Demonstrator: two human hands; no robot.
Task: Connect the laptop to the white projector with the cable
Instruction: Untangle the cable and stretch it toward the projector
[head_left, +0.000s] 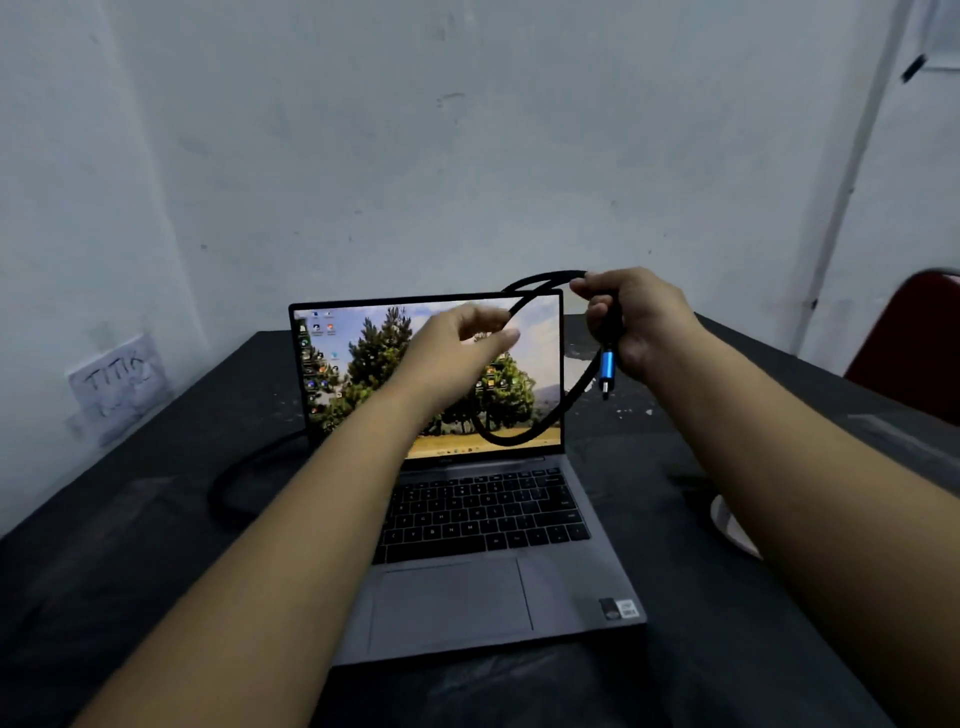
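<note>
Both hands raised over an open laptop, a cable looped between them

Head view: the grey open laptop (483, 525) sits at the centre of the dark cloth-covered desk (156, 545); at 1 o'clock above it the right hand (631, 319) is fisted around the black braided cable (540, 421), its blue metal plug (606, 366) hanging down; the left hand (462, 345), at 12 o'clock before the screen, is blurred, fingers loosely curled beside the loop, contact unclear; a white rounded object (732, 525) peeks out at 3 o'clock
</note>
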